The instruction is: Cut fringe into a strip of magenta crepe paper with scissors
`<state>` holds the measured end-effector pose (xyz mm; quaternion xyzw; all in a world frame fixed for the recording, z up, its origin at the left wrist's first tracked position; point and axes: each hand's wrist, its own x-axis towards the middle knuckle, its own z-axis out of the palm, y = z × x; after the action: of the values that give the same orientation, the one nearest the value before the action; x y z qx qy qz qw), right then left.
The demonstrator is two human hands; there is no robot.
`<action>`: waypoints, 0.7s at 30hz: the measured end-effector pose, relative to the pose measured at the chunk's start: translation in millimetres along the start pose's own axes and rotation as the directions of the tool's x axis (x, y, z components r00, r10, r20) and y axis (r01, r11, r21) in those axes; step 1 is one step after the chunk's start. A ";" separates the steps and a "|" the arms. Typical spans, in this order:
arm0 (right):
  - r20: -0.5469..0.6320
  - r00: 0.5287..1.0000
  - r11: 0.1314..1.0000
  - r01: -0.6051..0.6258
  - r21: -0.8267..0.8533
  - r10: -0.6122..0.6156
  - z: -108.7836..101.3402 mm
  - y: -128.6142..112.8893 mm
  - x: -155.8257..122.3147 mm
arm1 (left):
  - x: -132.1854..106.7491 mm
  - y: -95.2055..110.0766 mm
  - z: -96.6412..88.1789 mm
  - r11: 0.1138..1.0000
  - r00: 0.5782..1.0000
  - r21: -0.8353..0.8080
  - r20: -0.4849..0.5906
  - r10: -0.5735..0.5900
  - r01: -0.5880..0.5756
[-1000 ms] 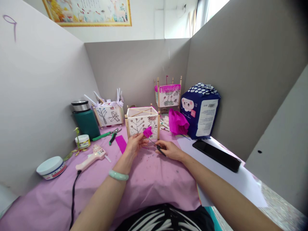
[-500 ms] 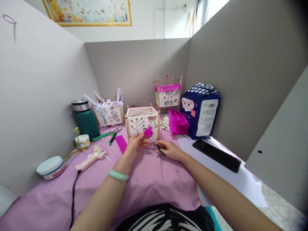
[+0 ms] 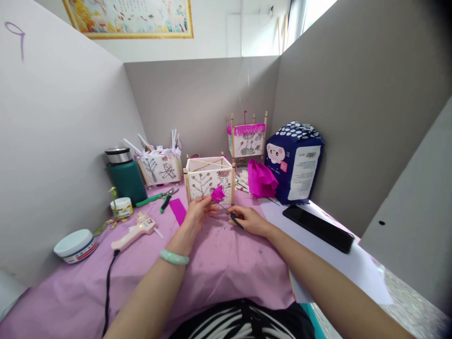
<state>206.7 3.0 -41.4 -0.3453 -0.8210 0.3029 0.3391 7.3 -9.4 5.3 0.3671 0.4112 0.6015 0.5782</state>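
My left hand (image 3: 199, 213) pinches a small piece of magenta crepe paper (image 3: 218, 193) whose upper edge looks fringed. In my right hand (image 3: 251, 220) is a pair of scissors (image 3: 236, 219) with dark handles, its thin blades pointing up and left to the paper. Right behind my hands stands a box-shaped lantern frame (image 3: 209, 181) with wooden corner posts and white panels with plant drawings. To the left of my left hand, a flat magenta paper strip (image 3: 177, 211) lies on the pink cloth (image 3: 226, 268). A bunched magenta sheet (image 3: 262, 179) rests beyond my right hand.
On the left are a hot glue gun (image 3: 136, 233), green-handled pliers (image 3: 155, 197), a white tub (image 3: 76, 246), a small jar (image 3: 121, 207) and a green bottle (image 3: 127, 176). Two more lanterns (image 3: 160, 168) stand behind. A blue package (image 3: 294, 162) and black phone (image 3: 318, 228) are right.
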 end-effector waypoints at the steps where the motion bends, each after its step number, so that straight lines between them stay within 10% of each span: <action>1: -0.002 1.000 1.000 0.003 -0.007 -0.003 0.0 0.0 0.0 | 0.0 -0.1 -0.1 1.000 1.000 -0.001 -0.006 0.005 -0.005; 11: -0.052 0.995 0.957 0.067 -0.283 -0.085 -16.5 -5.3 -4.5 | 2.3 4.1 -2.8 0.986 0.987 -0.071 -0.052 0.149 -0.153; 21: -0.019 0.998 0.975 0.056 -0.215 -0.061 -21.2 -1.5 -6.4 | -7.8 13.5 0.2 0.943 0.976 -0.257 0.005 0.219 -0.211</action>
<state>225.8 2.7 -30.1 -0.3594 -0.8542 0.1982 0.3193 2.6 -17.1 18.0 0.3426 0.2782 0.7025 0.5584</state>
